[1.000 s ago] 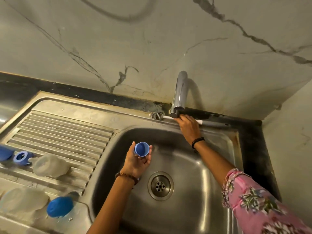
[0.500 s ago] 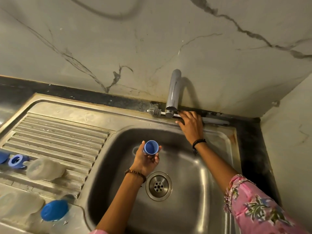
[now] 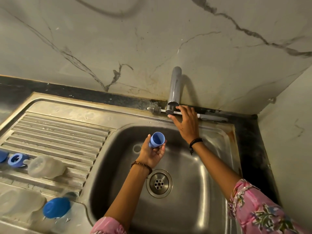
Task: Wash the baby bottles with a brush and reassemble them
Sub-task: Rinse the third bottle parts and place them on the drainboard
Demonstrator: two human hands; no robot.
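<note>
My left hand (image 3: 152,153) holds a small blue bottle cap (image 3: 156,140) over the sink basin (image 3: 207,168), its open side facing up. My right hand (image 3: 186,123) reaches to the back rim with fingers spread over the white handle of the bottle brush (image 3: 155,109), which lies along the ledge behind the tap (image 3: 174,89). On the draining board (image 3: 55,132) lie a clear baby bottle (image 3: 45,168), a blue collar ring (image 3: 16,159) and a second clear bottle with a blue cap (image 3: 56,207).
The drain (image 3: 159,183) sits in the basin's middle. A marble wall rises right behind the tap, and a side wall closes in on the right. No water runs from the tap. Another blue piece (image 3: 2,156) shows at the left edge.
My right hand has lifted from a grip on the brush handle to spread fingers over it. My left hand has kept the blue cap, tilting it a little.
</note>
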